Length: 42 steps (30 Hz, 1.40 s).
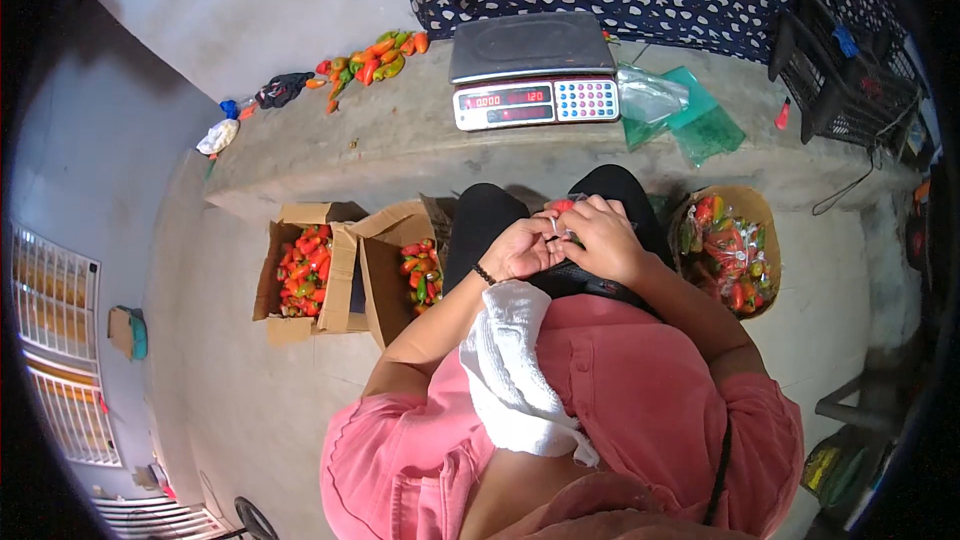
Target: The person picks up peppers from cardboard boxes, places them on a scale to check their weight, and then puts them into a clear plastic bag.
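Observation:
Over my lap both hands meet, fingers bent and pinched together. My left hand [518, 248], with a dark bead bracelet at the wrist, grips the near side of what looks like a small clear plastic bag [554, 227]. From the other side my right hand [604, 242] closes on the same bag, its back hiding most of it. Something red [563, 205], probably a pepper in the bag, peeks out beyond the fingers. A white towel [505, 370] hangs over my front, its upper end beside my left wrist.
Ahead, a digital scale [530, 90] stands on a concrete ledge [400, 145], with loose peppers [370, 65] to its left and plastic bags [690, 105] to its right. Cardboard boxes [345, 275] of peppers sit at left; a round container [770, 240] holds bagged peppers at right. Black crates [820, 70] stand far right.

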Each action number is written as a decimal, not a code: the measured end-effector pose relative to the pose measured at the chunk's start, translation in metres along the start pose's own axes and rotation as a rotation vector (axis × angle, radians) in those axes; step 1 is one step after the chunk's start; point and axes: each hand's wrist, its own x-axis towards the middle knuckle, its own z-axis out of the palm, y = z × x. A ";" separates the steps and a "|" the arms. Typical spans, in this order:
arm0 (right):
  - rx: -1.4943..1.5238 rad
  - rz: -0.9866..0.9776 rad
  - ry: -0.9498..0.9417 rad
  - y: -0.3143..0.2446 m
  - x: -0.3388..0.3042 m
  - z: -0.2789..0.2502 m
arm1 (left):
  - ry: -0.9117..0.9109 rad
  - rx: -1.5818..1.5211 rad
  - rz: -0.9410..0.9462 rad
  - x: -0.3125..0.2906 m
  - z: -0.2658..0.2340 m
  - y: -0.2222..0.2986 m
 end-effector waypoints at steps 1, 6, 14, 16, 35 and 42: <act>-0.007 0.016 -0.017 0.000 0.001 0.000 | -0.001 -0.001 0.003 0.000 0.001 0.000; 0.009 0.013 0.024 -0.002 0.005 -0.002 | 0.097 0.056 0.053 0.004 0.004 -0.002; 0.006 0.041 0.029 0.003 0.006 0.001 | 0.175 0.345 0.176 0.007 0.014 -0.006; 0.000 0.030 0.017 0.005 0.006 0.006 | 0.209 0.382 0.188 0.011 0.003 -0.007; 0.124 0.154 -0.114 0.012 0.008 0.007 | 0.249 0.389 0.274 0.007 0.017 -0.010; 0.257 0.151 -0.094 0.016 0.011 0.017 | 0.258 0.485 0.410 0.004 0.012 -0.016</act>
